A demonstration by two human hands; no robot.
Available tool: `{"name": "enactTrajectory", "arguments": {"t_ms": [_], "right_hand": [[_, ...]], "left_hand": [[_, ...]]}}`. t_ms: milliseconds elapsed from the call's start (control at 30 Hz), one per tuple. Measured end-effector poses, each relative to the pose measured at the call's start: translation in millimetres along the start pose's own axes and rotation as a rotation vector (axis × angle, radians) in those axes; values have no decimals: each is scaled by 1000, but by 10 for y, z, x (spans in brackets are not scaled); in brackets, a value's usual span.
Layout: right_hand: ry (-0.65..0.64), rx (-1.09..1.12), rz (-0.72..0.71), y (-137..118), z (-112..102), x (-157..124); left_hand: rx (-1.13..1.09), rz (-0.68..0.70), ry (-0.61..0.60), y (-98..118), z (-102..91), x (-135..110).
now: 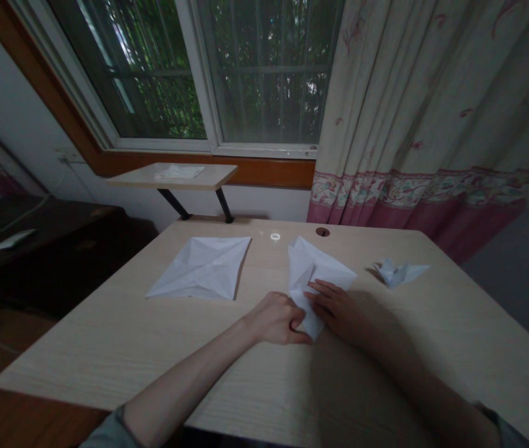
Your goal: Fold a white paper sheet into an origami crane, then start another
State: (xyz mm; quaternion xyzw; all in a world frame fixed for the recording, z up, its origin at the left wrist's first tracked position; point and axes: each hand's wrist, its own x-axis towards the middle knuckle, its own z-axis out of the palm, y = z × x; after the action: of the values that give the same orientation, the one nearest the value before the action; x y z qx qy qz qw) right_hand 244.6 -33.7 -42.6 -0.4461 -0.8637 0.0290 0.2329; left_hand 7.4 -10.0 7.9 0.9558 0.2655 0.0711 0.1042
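A white sheet of paper [323, 264], partly folded and creased, lies on the table between my hands. My left hand [277, 318] is closed at its lower left edge, fingers curled in and thumb reaching along the bottom tip. Stretched out over the paper's lower right part, the fingers of my right hand [337, 308] lie flat and press on it. A folded paper crane [397, 274] stands to the right of my right hand. Off to the left rests another white sheet [203, 270], spread out with crossing creases.
The pale wooden table [162, 354] has a round cable hole [323, 232] near its back edge. A small raised shelf [138, 180] at the back left carries crumpled white paper [180, 172]. Behind are a window [264, 74] and a floral curtain [414, 112]. A dark cabinet [73, 218] stands at left.
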Motion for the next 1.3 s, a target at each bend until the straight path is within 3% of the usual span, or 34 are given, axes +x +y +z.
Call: {"name": "enactTrajectory", "arguments": {"t_ms": [333,567,1033,1300], "right_hand": [[28,17,-12,40,38,-16],[24,-8,-26,7,-9,11],[33,37,-9,19,-17,6],[115,81,41,66,44,-30]], "left_hand": [[-6,108,136,-68,-6,-8],[4,-11,291,-134,12,2],[-17,-61,290,-177,3,-16],[-2,-25,321,-196,34,-15]]}}
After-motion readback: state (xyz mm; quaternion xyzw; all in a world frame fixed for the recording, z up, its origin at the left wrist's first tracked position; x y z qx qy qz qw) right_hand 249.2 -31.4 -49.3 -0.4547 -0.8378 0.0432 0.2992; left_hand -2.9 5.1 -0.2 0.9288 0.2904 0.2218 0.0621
